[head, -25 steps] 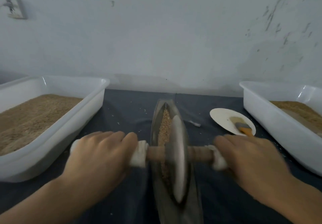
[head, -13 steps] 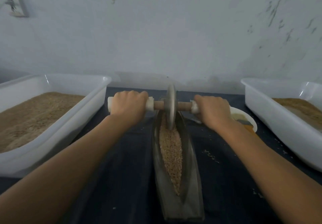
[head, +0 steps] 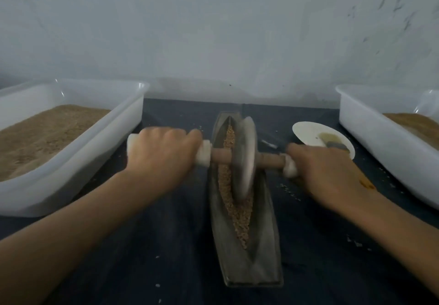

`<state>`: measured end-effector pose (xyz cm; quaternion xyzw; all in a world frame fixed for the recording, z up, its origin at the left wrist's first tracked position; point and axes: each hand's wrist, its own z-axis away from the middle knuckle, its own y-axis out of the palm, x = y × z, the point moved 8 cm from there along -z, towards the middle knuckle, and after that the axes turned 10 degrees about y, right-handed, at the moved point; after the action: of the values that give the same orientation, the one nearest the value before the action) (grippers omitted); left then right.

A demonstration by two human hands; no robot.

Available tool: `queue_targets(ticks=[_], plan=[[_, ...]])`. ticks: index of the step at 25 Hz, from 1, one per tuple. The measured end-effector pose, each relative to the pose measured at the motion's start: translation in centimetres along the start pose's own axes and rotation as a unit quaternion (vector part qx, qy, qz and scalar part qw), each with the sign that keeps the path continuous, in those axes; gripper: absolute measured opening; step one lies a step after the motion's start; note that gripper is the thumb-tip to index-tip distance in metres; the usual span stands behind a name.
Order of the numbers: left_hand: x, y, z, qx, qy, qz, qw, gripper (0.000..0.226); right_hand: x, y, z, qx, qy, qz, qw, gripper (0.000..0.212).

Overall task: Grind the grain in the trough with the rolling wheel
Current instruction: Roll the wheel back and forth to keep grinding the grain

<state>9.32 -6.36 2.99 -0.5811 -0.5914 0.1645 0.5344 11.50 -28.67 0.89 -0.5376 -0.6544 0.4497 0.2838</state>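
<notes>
A long, boat-shaped metal trough (head: 263, 252) lies lengthwise on the dark cloth in front of me, with tan grain (head: 240, 219) along its groove. A grey metal rolling wheel (head: 244, 160) stands on edge in the groove, in the far half of the trough. A wooden axle runs through the wheel, with white-wrapped ends. My left hand (head: 161, 155) grips the left end. My right hand (head: 325, 171) grips the right end. Both hands are slightly blurred.
A white tub (head: 99, 143) of brown grain stands at the left, and a second white tub (head: 375, 138) at the right. A white plate (head: 308, 133) with a brush lies behind my right hand. Loose grains dot the cloth. A pale wall rises close behind.
One second ago the wheel was near me; half a second ago it was at the trough's far end. Now both hands have drawn it back toward me, to the trough's far half.
</notes>
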Motion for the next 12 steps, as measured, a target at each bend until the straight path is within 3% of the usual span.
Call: queue_targets(ticks=[3,5,9,12], plan=[[3.5,3.8,-6.0,0.022,-0.083,0.048,0.995,0.014,-0.6,1.8,-7.1,-0.033,0.071,0.049,0.996,0.023],[4.3,4.8,-7.2,0.014,-0.099,0.06,0.993,0.012,-0.2,2.0,-9.7,-0.04,0.075,0.061,0.995,0.022],[2.2,3.0,-1.9,0.006,-0.049,0.083,0.995,0.028,0.5,0.5,-4.3,-0.033,0.002,0.05,0.998,0.03],[-0.4,-2.1,4.6,-0.092,0.04,0.079,0.992,0.044,0.9,-3.9,3.1,-0.108,-0.073,-0.011,0.991,0.044]])
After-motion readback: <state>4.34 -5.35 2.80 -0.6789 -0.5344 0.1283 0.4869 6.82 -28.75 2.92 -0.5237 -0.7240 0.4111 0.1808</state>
